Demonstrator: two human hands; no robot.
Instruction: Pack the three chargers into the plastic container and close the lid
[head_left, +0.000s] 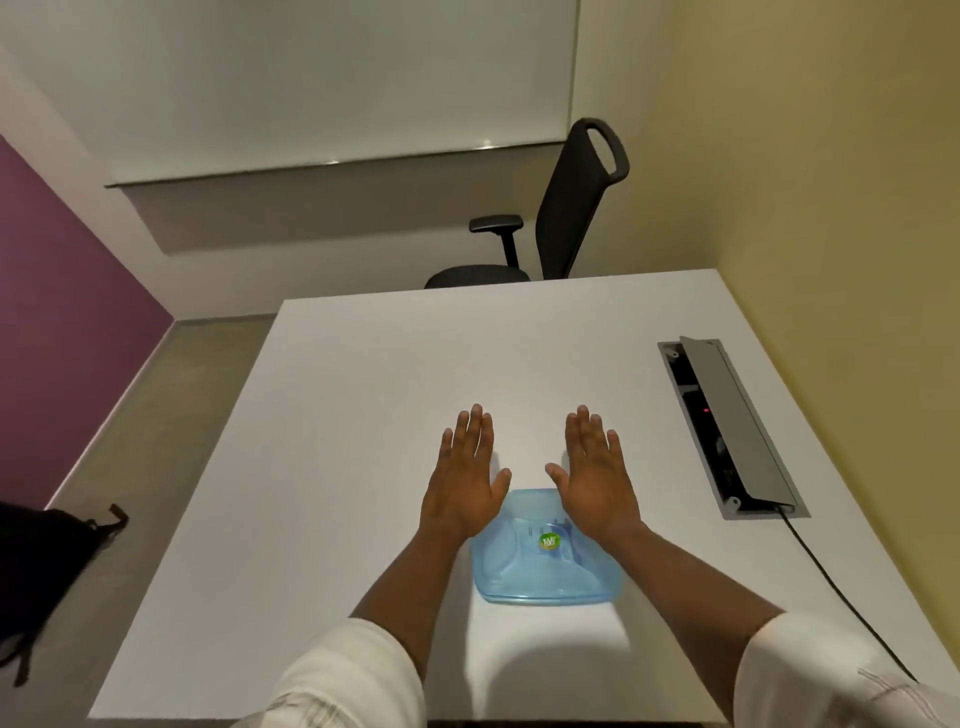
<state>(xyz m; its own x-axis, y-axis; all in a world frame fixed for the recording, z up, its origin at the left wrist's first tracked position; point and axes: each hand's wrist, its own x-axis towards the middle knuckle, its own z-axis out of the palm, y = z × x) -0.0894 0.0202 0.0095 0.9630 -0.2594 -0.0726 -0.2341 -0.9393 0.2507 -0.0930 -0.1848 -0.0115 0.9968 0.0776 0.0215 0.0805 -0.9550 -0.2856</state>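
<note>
A translucent blue plastic container (540, 566) with its lid on and a round green sticker on top sits on the white table (363, 415), near the front edge. My left hand (465, 478) and my right hand (595, 478) hover flat, palms down, fingers apart, above the container's far end. Neither hand holds anything. My left hand is at the container's left far corner, my right hand over its right far corner. No charger is visible outside the container; what is inside I cannot make out.
An open grey cable box (727, 426) is set into the table at the right, with a black cable (852, 597) running toward me. A black office chair (561, 218) stands beyond the far edge. A dark bag (47, 566) lies on the floor at left.
</note>
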